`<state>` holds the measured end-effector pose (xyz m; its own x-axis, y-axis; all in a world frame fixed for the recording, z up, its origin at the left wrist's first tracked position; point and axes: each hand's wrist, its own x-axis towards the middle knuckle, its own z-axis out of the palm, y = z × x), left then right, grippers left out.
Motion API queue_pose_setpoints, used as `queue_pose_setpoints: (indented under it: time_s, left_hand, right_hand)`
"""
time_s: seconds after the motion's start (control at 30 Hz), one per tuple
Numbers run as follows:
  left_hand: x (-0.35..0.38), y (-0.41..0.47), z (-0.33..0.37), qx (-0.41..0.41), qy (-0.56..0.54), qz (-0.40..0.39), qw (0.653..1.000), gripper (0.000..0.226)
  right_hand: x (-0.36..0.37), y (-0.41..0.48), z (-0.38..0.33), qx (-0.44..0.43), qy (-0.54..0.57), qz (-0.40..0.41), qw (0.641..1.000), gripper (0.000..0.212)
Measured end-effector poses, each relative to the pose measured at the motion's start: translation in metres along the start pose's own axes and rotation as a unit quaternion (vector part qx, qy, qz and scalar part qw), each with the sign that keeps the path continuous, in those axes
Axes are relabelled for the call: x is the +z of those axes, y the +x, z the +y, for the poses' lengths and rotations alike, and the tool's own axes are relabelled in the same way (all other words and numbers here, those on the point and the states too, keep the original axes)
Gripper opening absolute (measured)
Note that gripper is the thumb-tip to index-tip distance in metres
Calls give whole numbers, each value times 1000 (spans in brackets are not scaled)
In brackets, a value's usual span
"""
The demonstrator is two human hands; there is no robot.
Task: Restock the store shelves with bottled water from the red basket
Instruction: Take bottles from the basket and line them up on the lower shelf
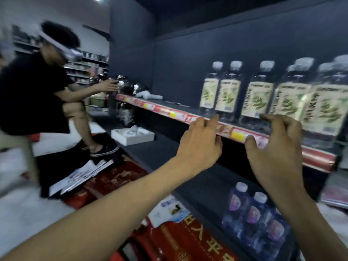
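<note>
Fingers [271, 116] of left hand [199, 142] and right hand [275, 146] are held loose, empty; another bottle must be fetched for red-edged shelf [320, 157] at two o'clock.

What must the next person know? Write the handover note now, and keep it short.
Left hand: open, holding nothing, at the red price strip on the front edge of the dark upper shelf.
Right hand: open, holding nothing, at the same strip, to the right.
Done: clear plastic water bottles with white caps and green-leaf labels stand upright in a row on the right part of that shelf.
Left: smaller clear bottles with pink labels stand below the hands. Whether they sit in the red basket cannot be told from this view.
</note>
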<state>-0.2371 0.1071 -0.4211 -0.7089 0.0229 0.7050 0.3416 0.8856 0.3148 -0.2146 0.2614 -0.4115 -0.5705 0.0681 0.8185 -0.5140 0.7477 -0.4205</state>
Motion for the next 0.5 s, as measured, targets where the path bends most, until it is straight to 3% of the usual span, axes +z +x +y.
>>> queue_pose_setpoints:
  time_s: [0.13,0.27,0.37,0.5]
  left_hand:
    - [-33,-73,-76,-72,128,-19,989,62]
    - [-63,-173,-152,-163,234,-69,956,66]
    - [-80,-259,-204,-257,252,-117,926,62]
    - [-86,-365,-255,-385,259,-227,856,64]
  right_hand:
    - [63,-53,-42,-28,53,-98,993,42]
    - [129,-124,-76,-59,104,-235,965,42]
    - [173,-182,-99,-74,123,-345,928,42]
    - [220,-252,-116,-113,104,-491,858,41]
